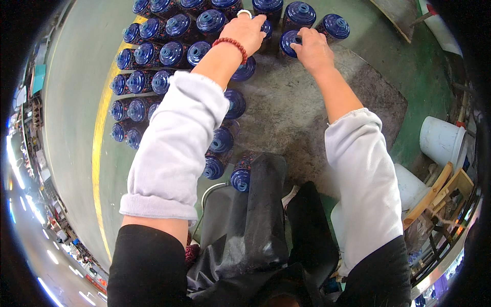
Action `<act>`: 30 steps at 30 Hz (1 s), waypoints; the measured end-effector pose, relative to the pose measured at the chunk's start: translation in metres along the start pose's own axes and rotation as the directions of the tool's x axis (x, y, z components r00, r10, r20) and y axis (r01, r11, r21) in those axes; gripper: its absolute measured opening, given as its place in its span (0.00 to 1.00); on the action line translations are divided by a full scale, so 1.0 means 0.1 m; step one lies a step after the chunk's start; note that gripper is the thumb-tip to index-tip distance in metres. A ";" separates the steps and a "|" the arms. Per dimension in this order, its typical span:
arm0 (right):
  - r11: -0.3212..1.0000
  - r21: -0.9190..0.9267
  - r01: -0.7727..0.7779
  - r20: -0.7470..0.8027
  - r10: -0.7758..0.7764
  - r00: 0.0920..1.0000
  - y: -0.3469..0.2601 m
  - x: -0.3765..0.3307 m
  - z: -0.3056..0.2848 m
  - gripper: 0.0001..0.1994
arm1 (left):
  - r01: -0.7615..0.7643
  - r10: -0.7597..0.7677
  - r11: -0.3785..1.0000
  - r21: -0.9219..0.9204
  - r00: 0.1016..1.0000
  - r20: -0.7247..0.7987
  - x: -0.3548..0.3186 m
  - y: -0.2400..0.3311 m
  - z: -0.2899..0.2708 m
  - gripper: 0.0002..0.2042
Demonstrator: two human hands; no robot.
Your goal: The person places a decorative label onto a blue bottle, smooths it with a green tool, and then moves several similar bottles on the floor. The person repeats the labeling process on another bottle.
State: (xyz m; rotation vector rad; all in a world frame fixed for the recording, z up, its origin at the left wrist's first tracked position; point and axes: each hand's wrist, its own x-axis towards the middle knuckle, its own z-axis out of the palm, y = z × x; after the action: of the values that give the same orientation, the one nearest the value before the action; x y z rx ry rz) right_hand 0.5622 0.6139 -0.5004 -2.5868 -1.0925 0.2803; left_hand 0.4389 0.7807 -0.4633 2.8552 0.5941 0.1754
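Note:
Both my arms reach forward over rows of dark blue patterned jars standing on the floor. My left hand (247, 31), with a red bead bracelet at the wrist, rests on top of a blue jar (266, 28) that it mostly hides. My right hand (312, 47) grips the rim of another blue jar (287, 43) just to the right. Further blue jars (172, 53) fill the rows at the left. White sleeve covers sit on both forearms.
A yellow line (100, 128) runs along the green floor left of the jars. A grey worn mat (291, 112) lies under my arms. A white bucket (441, 140) and wooden pieces (434, 192) stand at the right. A black apron (255, 220) covers my lap.

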 end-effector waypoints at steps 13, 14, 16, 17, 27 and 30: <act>0.999 0.051 0.003 -0.072 0.001 0.997 0.02 -0.04 0.05 0.17 | 0.046 -0.048 0.997 0.055 0.998 0.027 0.21 -0.17 0.27 0.10; 0.998 0.059 0.003 -0.077 0.001 0.997 0.02 -0.03 0.06 0.17 | 0.077 -0.079 0.997 0.023 0.995 0.067 0.20 -0.17 0.25 0.10; 0.998 0.060 -0.003 -0.083 0.008 0.997 0.02 -0.02 0.08 0.17 | 0.088 -0.091 0.995 0.044 0.993 0.075 0.19 -0.16 0.19 0.10; 0.998 0.067 0.000 -0.075 0.005 0.997 0.02 -0.02 0.09 0.17 | 0.094 -0.098 0.994 0.049 0.992 0.075 0.20 -0.15 0.18 0.10; 0.997 0.080 -0.008 -0.125 0.018 0.992 -0.13 -0.15 0.05 0.22 | 0.105 -0.108 0.993 0.054 0.993 0.052 0.18 -0.12 0.15 0.14; 0.958 0.169 0.233 -0.159 -0.207 0.965 -0.27 -0.66 -0.19 0.20 | 0.044 -0.043 0.999 0.011 0.998 -0.037 0.00 -0.02 0.04 0.14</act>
State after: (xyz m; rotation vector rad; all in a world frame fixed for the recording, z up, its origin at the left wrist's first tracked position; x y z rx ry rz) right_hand 0.5045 0.5799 -0.4688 -2.2598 -1.2273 0.1379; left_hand 0.4389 0.7823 -0.4672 2.8533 0.6659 0.2182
